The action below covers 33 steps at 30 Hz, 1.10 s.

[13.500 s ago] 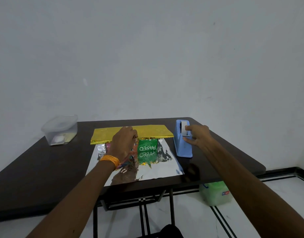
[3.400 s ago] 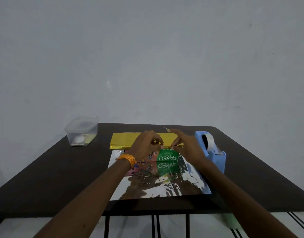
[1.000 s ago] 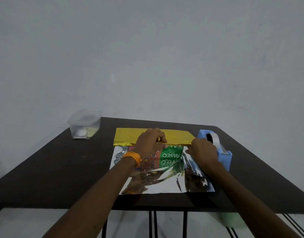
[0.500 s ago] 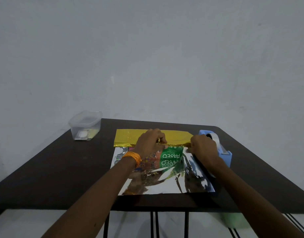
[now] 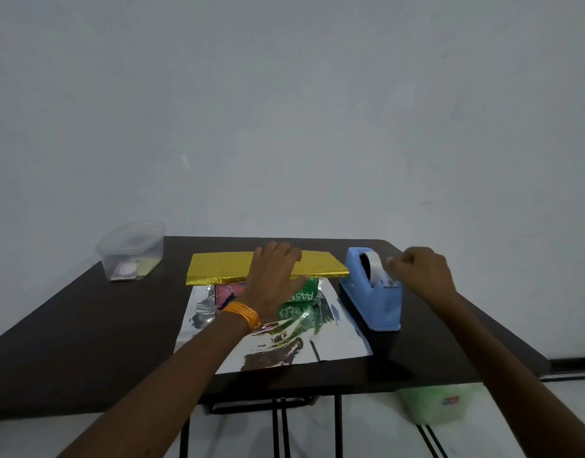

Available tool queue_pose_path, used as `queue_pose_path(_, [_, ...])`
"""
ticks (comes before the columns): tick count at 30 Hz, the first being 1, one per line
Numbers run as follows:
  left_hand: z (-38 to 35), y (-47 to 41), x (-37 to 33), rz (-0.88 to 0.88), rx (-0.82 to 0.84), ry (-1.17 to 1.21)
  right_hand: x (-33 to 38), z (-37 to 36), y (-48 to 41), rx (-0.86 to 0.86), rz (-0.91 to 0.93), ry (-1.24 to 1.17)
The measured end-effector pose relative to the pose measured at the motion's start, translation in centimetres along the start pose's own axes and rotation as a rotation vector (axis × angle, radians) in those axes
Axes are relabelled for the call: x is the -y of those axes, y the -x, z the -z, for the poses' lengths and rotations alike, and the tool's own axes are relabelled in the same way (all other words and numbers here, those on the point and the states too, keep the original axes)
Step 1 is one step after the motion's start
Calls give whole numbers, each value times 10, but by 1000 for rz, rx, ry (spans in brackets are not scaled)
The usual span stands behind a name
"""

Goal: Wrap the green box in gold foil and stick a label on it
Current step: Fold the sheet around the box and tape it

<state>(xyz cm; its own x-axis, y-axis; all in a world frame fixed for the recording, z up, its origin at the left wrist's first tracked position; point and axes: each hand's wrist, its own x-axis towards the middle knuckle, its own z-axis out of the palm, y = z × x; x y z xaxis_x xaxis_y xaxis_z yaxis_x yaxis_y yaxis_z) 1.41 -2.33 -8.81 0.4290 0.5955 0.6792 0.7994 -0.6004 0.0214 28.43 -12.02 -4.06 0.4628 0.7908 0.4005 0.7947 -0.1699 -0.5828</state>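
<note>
Wrapping partly done: green box (image 5: 305, 290) toward the table's (image 5: 86, 325) far edge, one gold foil (image 5: 218, 267) flap pressed over it by the left hand (image 5: 274, 279), fingers (image 5: 278, 251) straight; right hand (image 5: 420, 272) pinching tape (image 5: 382, 276) at the dispenser (image 5: 372, 302); near flap and label outstanding.

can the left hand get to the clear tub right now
Probably yes: nothing stands between the left hand and the tub, but it would have to lift off the foil it presses onto the box.

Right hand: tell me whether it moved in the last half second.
Yes: the right hand went rightward, from the gold foil's end to the tape on the blue dispenser.
</note>
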Motion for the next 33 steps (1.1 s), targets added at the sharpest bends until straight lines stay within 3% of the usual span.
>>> queue_pose_path(4, [-1,-12,-48,166,138,601,-23,8,8,338,-268,-434])
queue_pose_path(7, [-9,-16,-86,203,253,799,-30,2,5,428,-343,-553])
queue_pose_path(16, [-35,-18,-120,149,298,751,-15,-7,-2,351,-332,-608])
queue_pose_path(22, [-32,-20,-121,136,293,735,4,4,7,189,-80,-475])
queue_pose_path(33, [-35,-15,-127,146,227,708,-18,6,50,185,-214,-588])
